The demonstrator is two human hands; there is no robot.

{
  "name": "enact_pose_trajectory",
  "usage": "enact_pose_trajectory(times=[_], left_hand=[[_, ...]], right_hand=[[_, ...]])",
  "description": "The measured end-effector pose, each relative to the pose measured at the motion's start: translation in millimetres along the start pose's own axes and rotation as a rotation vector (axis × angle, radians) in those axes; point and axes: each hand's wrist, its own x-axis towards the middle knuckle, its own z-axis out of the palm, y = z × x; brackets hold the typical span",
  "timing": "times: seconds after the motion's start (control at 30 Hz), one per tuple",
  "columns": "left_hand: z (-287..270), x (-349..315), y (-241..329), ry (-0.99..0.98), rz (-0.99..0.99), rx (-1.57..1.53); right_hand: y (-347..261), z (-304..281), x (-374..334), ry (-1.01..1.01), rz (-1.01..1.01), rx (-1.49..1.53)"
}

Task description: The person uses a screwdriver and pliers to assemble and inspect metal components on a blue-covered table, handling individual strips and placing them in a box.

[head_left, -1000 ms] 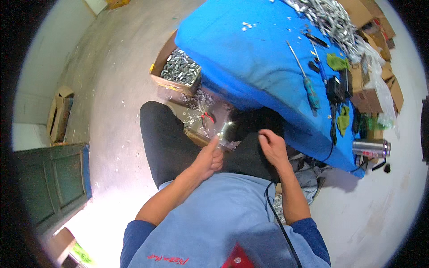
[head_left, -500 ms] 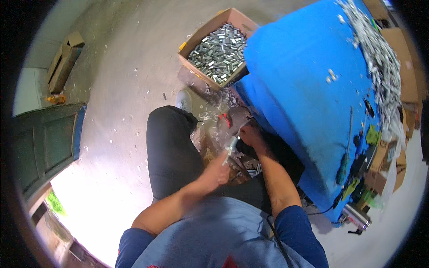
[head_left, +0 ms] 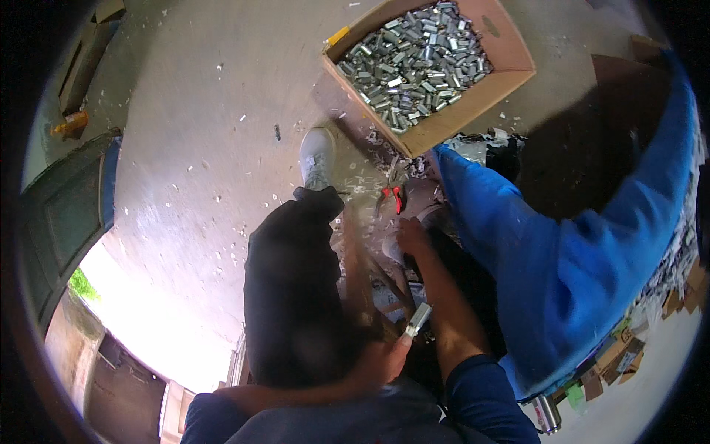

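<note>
My left hand (head_left: pixel 390 361) is drawn back near my lap, its fingers closed on a small silvery metal piece (head_left: pixel 418 319) that points up and to the right. Farther forward, my right hand (head_left: pixel 412 237) is curled by my right leg. What its fingers hold, if anything, is hidden. Just beyond it, red-handled pliers (head_left: pixel 392 198) lie on the floor among scattered pale scraps. Ahead and slightly right, an open carton (head_left: pixel 506 37) holds a heap of similar silvery metal pieces (head_left: pixel 429 63).
A blue cloth (head_left: pixel 584 259) covers the work surface to my right, with deep shadow beyond its bent edge. My grey-white shoe (head_left: pixel 318 157) stands on the floor. A green door (head_left: pixel 66 222) is at left, with a long carton (head_left: pixel 85 63) farther off. A metal cylinder (head_left: pixel 547 414) shows at lower right.
My left hand has moved back toward my body with the metal piece. My right hand stays near my right leg. The view has shifted, and the carton appears larger and farther right.
</note>
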Motion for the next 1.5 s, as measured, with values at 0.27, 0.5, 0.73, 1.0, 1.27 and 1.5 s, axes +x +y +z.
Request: enact_pose_trajectory(times=[0.27, 0.5, 0.73, 1.0, 1.27, 1.5], left_hand=[[-32.5, 16.0, -67.1, -0.177, -0.156, -0.048], [-28.8, 0.4, 21.7, -0.030, -0.477, 0.136], [-29.5, 6.0, 17.2, -0.002, -0.493, 0.091], [-31.0, 8.3, 21.9, -0.035, -0.476, 0.084], [-30.4, 11.0, 21.3, -0.028, -0.467, 0.091], [-26.1, 15.4, 19.8, -0.019, -0.428, 0.109]], right_hand=[[-23.2, -16.9, 48.8, -0.159, 0.100, -0.081], [-29.0, -9.3, 79.4, -0.337, 0.201, -0.133], [-7.9, 10.8, 90.2, -0.258, 0.147, -0.097], [-0.9, 9.9, 108.4, -0.291, 0.119, -0.102], [5.1, 25.7, 110.5, -0.021, -0.021, -0.183], [-15.9, 35.1, 75.6, 0.529, -0.019, 0.155]])
